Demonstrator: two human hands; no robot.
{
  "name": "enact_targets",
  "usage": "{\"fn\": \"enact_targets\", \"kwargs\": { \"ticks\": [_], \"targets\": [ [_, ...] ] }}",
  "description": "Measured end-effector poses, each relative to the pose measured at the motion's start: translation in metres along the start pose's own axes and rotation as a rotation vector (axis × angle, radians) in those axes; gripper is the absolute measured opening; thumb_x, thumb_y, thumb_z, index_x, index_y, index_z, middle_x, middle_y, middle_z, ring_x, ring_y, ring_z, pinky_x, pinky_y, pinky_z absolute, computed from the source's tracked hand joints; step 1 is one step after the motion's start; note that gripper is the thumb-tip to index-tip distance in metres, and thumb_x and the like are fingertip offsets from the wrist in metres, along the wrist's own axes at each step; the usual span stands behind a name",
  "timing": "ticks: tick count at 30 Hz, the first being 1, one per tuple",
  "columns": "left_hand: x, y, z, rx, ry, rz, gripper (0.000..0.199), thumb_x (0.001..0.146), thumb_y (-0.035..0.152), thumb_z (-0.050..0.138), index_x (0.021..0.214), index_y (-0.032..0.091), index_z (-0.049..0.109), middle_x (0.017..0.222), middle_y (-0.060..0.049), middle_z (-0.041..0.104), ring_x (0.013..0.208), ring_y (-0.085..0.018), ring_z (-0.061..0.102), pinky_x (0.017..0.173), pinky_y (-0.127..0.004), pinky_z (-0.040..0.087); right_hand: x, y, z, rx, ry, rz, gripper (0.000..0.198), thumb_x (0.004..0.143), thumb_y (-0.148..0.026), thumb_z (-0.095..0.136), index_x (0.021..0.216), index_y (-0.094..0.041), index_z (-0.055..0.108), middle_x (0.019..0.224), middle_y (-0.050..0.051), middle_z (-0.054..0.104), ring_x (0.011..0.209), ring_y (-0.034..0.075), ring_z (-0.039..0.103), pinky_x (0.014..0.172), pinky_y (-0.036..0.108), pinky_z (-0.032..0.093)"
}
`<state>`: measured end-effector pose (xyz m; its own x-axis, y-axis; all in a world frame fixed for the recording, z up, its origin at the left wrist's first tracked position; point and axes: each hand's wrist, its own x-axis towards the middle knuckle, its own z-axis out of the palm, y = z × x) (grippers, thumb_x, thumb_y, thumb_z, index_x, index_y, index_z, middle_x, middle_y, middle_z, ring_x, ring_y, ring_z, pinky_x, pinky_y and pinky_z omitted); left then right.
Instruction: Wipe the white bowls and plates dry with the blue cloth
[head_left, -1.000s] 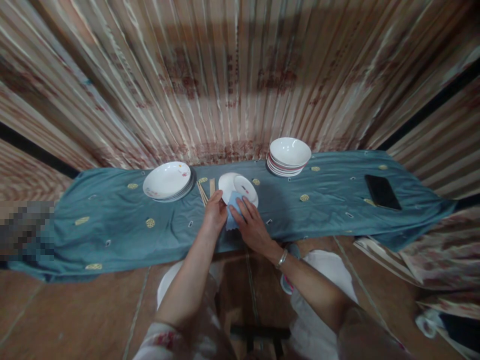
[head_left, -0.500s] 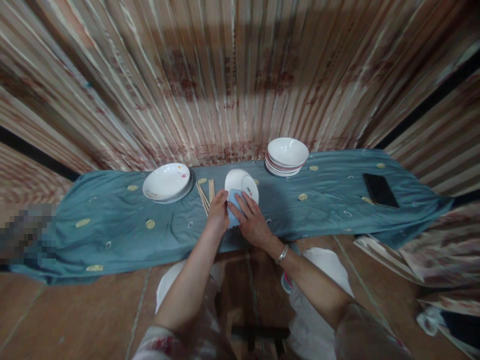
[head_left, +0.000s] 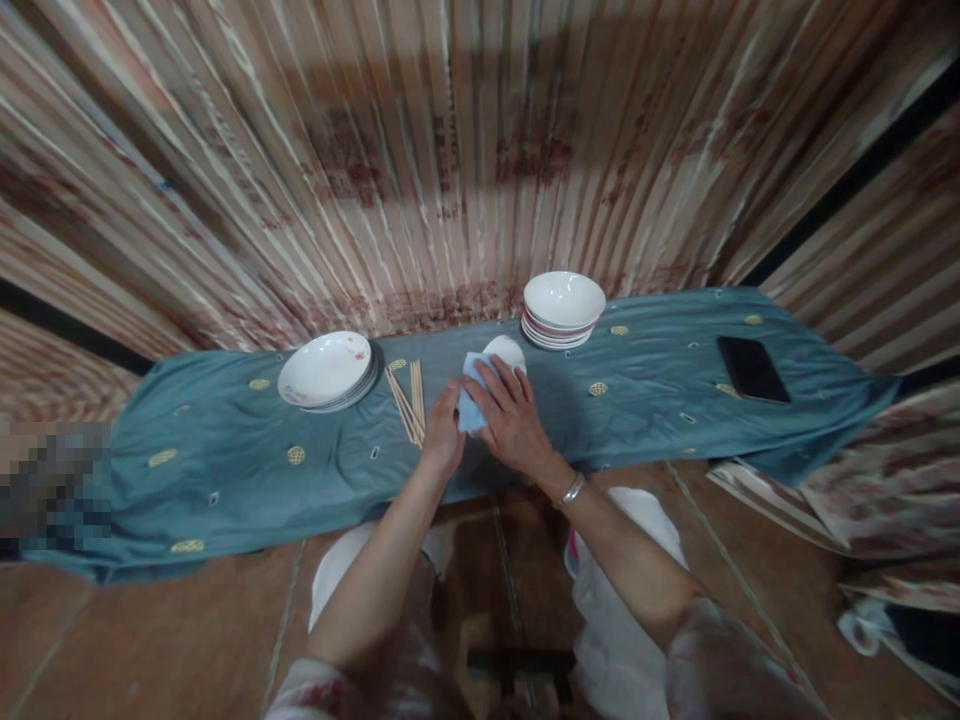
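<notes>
A white bowl (head_left: pixel 507 350) is held up over the front middle of the table, mostly hidden behind my hands and a light blue cloth (head_left: pixel 474 385). My left hand (head_left: pixel 444 432) is closed at the left edge of the bowl and cloth, thumb upward. Spread over the cloth, the fingers of my right hand (head_left: pixel 514 418) press it against the bowl. Several wooden chopsticks (head_left: pixel 411 405) lie on the table just left of my left hand.
A stack of white plates (head_left: pixel 326 368) stands to the left. Further back, right of the middle, is a stack of bowls (head_left: pixel 564 305). A black phone-like slab (head_left: pixel 753 368) lies at the right on the teal tablecloth (head_left: pixel 645 400). Striped curtains (head_left: pixel 480 150) hang behind the table.
The bowl has turned and tilted in my hands, so its round foot no longer shows. My right hand and the cloth have shifted slightly up over it.
</notes>
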<state>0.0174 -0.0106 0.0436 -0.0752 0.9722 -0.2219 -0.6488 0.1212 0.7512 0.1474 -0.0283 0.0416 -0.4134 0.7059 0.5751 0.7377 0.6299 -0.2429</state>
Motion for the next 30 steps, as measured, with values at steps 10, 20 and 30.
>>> {"fn": "enact_targets", "kwargs": {
  "ticks": [10,20,30],
  "targets": [
    [-0.015,0.003,0.021,0.072,-0.099,0.026,0.003,0.082,0.017,0.067,0.083,0.018,0.070,0.088,-0.004,0.073,0.097,-0.020,0.067,0.087,-0.028,0.050,0.010,0.017,-0.005,0.058,0.103,0.078,0.057,0.090,-0.027,0.041,0.147,-0.018,0.039,0.156,0.012,0.038,0.150,0.027,0.020,0.120,0.051,0.015],
    [-0.011,-0.002,0.011,0.313,-0.251,0.112,0.010,0.081,0.027,0.069,0.084,0.019,0.071,0.068,0.003,0.062,0.064,-0.012,0.052,0.063,-0.021,0.040,0.013,0.028,-0.012,0.176,0.175,0.152,0.050,0.092,-0.023,0.038,0.142,-0.017,0.045,0.150,0.012,0.045,0.144,0.025,0.033,0.119,0.048,0.022],
    [-0.012,-0.002,0.003,0.413,-0.237,0.086,0.009,0.081,0.027,0.068,0.082,0.019,0.071,0.069,0.002,0.062,0.067,-0.013,0.051,0.064,-0.021,0.039,0.018,0.052,-0.005,0.444,0.284,0.333,0.047,0.093,-0.026,0.036,0.136,-0.016,0.052,0.141,0.013,0.056,0.133,0.024,0.048,0.116,0.044,0.034]
  ]
}}
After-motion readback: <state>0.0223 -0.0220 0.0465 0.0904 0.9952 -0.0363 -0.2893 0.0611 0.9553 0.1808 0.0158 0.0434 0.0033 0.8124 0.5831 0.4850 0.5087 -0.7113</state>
